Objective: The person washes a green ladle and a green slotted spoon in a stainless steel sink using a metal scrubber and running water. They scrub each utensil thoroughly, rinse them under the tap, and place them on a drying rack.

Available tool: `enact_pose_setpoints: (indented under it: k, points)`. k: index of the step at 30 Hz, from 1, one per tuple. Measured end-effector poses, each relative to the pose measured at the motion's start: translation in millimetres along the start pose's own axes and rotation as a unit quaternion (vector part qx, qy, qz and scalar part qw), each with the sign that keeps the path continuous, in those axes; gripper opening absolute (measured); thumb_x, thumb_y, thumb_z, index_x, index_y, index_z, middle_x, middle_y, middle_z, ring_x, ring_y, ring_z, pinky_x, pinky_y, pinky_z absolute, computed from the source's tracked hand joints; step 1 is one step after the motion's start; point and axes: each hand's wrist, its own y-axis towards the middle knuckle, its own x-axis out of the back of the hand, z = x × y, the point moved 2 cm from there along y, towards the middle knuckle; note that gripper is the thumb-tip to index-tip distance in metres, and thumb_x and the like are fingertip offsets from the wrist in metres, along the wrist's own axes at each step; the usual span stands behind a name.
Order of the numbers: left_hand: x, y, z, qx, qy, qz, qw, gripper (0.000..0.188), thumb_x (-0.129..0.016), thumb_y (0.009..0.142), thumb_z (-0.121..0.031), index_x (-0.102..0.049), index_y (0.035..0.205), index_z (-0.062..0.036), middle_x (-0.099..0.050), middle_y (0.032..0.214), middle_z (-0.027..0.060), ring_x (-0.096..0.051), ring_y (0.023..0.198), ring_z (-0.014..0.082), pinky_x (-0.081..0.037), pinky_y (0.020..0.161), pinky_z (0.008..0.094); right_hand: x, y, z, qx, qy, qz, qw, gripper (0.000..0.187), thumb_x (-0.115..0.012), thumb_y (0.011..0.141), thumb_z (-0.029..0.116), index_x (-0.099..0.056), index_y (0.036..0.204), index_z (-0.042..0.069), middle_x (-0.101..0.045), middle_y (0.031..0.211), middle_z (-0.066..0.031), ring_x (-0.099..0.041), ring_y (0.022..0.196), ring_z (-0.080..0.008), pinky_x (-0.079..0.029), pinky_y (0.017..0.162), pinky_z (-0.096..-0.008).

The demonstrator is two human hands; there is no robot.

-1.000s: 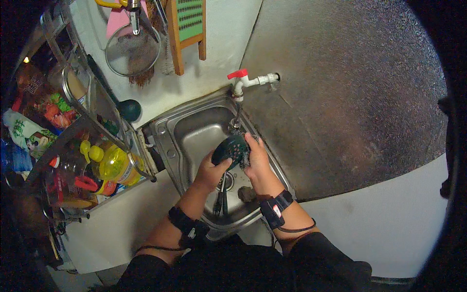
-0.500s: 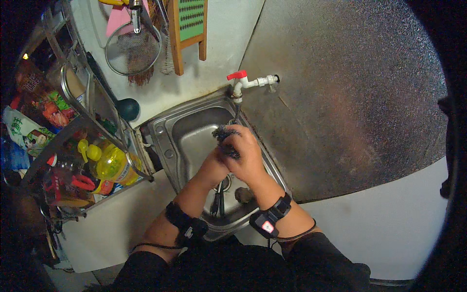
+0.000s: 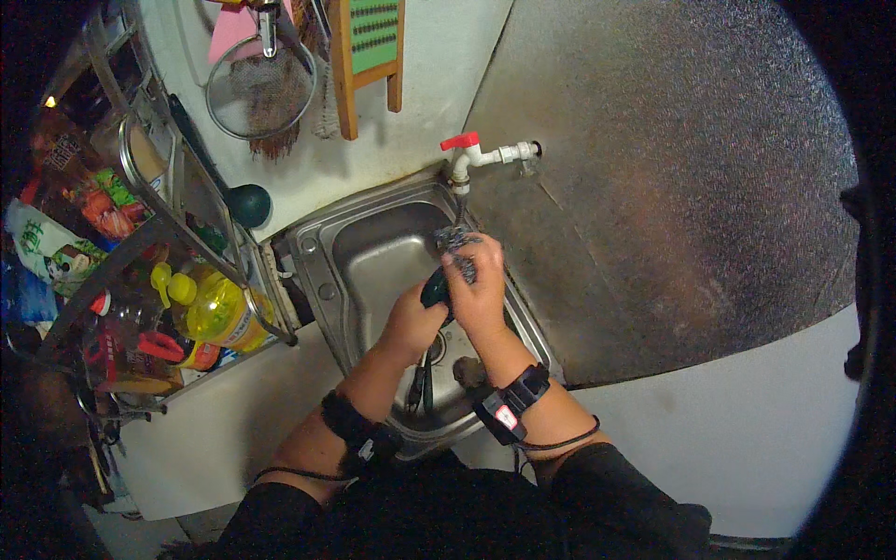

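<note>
Showing past the left hand (image 3: 411, 324), a dark green, rounded utensil (image 3: 434, 287).

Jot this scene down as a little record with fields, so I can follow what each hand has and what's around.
Left hand: grips a dark green utensil
Right hand: holds a grey scrubber close to that utensil
Place: over a steel sink
Tap: white, red handle, at the sink's far side
In the sink: dark utensils, brown lump
Wall: round sieve, green grater
Rack, left: yellow bottle
</note>
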Motion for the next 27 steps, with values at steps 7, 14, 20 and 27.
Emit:
enact_pose_setpoints:
  k: [7,14,20,27]
  points:
    - [2,-9,-3,0.039,0.032,0.020,0.999,0.023,-0.052,0.072,-0.007,-0.055,0.094,-0.0004,-0.057,0.082,0.0048,-0.052,0.074,0.0129,-0.042,0.067,0.0269,-5,-2,-11,-0.092,0.038,0.082,0.992,0.017,-0.058,0.076,0.014,-0.050,0.086,0.003,-0.054,0.088,-0.0148,-0.053,0.080,-0.0272,-0.043,0.067,-0.0349]
    - [7,-4,0,-0.005,-0.002,-0.010,1.000,0.023,-0.054,0.074,-0.006,-0.056,0.096,-0.0003,-0.057,0.083,0.0030,-0.052,0.073,0.0106,-0.041,0.067,0.0259,-10,-25,-28,-0.548,0.442,-0.050,0.708,0.022,-0.053,0.082,0.021,-0.048,0.096,0.004,-0.056,0.075,-0.0079,-0.055,0.062,-0.0165,-0.044,0.051,-0.0290]
    - [8,-6,-2,0.067,-0.150,0.081,0.983,0.025,-0.058,0.076,-0.011,-0.055,0.098,0.0000,-0.057,0.087,0.0018,-0.052,0.076,0.0101,-0.041,0.071,0.0252,13,7,-26,-0.303,0.182,0.007,0.935,0.024,-0.061,0.076,0.023,-0.051,0.085,0.003,-0.055,0.081,-0.0111,-0.052,0.072,-0.0213,-0.041,0.066,-0.0290]
    - [10,0,-12,0.097,-0.191,0.138,0.967,0.028,-0.057,0.077,-0.011,-0.052,0.103,-0.0015,-0.055,0.092,0.0025,-0.051,0.081,0.0105,-0.041,0.074,0.0248,24,23,11,-0.007,0.014,0.007,1.000,0.020,-0.065,0.065,0.008,-0.055,0.081,0.004,-0.050,0.103,-0.0156,-0.049,0.096,-0.0318,-0.039,0.083,-0.0350]
